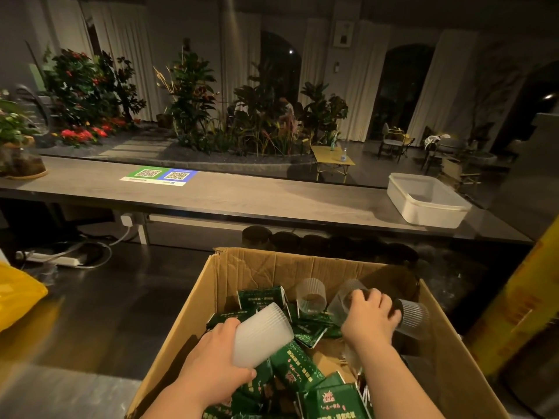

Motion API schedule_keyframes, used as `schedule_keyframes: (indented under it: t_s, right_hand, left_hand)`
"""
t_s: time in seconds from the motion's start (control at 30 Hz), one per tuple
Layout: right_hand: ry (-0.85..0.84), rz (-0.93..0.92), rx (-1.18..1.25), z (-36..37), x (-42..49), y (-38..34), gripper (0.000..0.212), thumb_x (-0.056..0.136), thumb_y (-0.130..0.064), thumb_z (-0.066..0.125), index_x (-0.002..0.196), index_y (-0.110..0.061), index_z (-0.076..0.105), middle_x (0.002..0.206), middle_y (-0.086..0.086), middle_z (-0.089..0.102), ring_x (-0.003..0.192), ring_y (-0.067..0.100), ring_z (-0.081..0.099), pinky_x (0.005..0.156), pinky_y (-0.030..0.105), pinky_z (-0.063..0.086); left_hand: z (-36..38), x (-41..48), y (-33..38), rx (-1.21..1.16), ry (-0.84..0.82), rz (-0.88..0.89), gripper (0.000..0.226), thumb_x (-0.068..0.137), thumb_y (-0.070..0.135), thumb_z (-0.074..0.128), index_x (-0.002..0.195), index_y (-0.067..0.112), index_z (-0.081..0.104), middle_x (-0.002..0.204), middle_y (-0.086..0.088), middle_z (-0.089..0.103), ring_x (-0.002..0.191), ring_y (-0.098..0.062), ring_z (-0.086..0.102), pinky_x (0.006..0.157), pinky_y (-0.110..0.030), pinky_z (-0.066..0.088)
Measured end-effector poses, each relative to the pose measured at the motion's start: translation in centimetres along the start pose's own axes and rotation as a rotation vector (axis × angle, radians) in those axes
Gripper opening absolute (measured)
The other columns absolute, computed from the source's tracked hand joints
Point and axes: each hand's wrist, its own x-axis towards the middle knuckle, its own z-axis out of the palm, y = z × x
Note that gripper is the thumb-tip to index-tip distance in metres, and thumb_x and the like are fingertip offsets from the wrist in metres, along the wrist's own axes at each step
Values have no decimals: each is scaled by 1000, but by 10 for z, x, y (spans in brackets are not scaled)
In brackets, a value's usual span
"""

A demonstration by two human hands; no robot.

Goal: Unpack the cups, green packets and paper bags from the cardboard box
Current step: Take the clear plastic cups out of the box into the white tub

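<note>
Reaching into the open cardboard box (pixel 187 322), both hands work among its contents. The left hand (pixel 211 367) is wrapped round a frosted ribbed cup (pixel 263 337), thumb under its lower end, and the cup is tilted above the heap. The right hand (pixel 370 317) curls down over a clear ribbed cup (pixel 343 299) lying on its side, thumb on the cup's wall. Its fingertips reach the mouth of a darker ribbed cup (pixel 413 317) just beside it, and the knuckles hide whether they grip that one too. A third clear cup (pixel 311 294) stands near the far wall of the box. Green packets (pixel 295 364) lie jumbled across the box floor; their print is too small to read, and the nearest ones are cut off by the frame's lower edge. A brown patch shows between the packets, but whether it is a paper bag or bare cardboard cannot be told. Beyond the box runs a long grey tabletop (pixel 242 198) carrying a white plastic tub (pixel 426 201) and a QR-code sheet (pixel 160 176). A yellow bag (pixel 18 294) is cropped at the left edge. Dim potted plants (pixel 193 95) stand behind.
</note>
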Motion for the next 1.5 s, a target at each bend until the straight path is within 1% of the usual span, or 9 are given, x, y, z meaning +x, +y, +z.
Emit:
schedule_keyframes:
  t_s: [0.2,0.33,0.43,0.73,0.93,1.0,1.1,1.2,1.5]
  right_hand:
    - [3,81,153,2,2,13,62,93,-24,69,147,-23,39,141,7,50,131,30,45,106,47,47]
    - [194,-23,540,-16,-8,3,27,102,-21,53,130,-21,51,126,5,60,108,24,59,90,43,52]
    - [-163,-3,1072,-18,-28,-18,12,105,-15,50,112,-13,60,115,9,63,90,24,67,69,35,58]
    - [-710,-106,1242,6,-26,-13,24,102,-13,58,102,-12,82,101,14,70,70,17,52,55,24,32]
    - [-715,-125,970,16,-34,-24,21,100,-14,59,100,-10,79,95,7,71,58,10,55,49,22,39]
    - [-691,-180,879,20,-41,-34,23,101,-24,59,104,-8,76,103,8,75,79,16,71,72,33,61]
    - [-469,-212,646,23,-36,-35,40,106,-43,45,114,-13,71,115,7,72,105,25,68,99,46,54]
    - [-162,-140,267,11,-24,-20,35,100,-29,51,135,-25,58,132,0,59,109,20,65,94,42,56]
    - [-170,52,-47,12,-16,9,30,100,-14,50,127,-19,61,123,4,67,112,26,64,90,39,55]
  left_hand:
    - [-1,-1,2,-1,-19,2,82,73,51,83,137,41,32,125,21,43,113,-10,49,102,-32,49]
    - [-3,-4,2,-17,-3,18,83,74,49,83,139,39,32,123,21,42,113,-8,48,102,-31,47]
    - [-1,-4,4,-26,-14,31,83,75,47,82,140,39,32,125,21,42,114,-8,47,101,-32,47]
    - [-2,-4,5,-121,-69,96,81,71,39,87,131,55,34,126,28,43,117,-5,48,111,-38,43]
    - [3,-4,6,-128,-115,111,82,69,44,87,132,57,35,128,30,44,117,-3,50,111,-38,44]
    - [3,-4,4,-107,-121,102,81,70,44,87,131,56,36,128,30,44,118,-3,50,112,-37,44]
    - [3,-5,3,-96,-109,75,80,72,43,86,131,53,34,126,28,43,117,-4,49,110,-36,44]
    - [3,-5,1,-66,-74,49,79,71,46,85,133,49,35,122,28,43,115,-5,48,108,-35,46]
    - [2,-4,2,-50,-91,31,81,69,48,86,133,47,36,121,29,44,113,-4,49,106,-33,46]
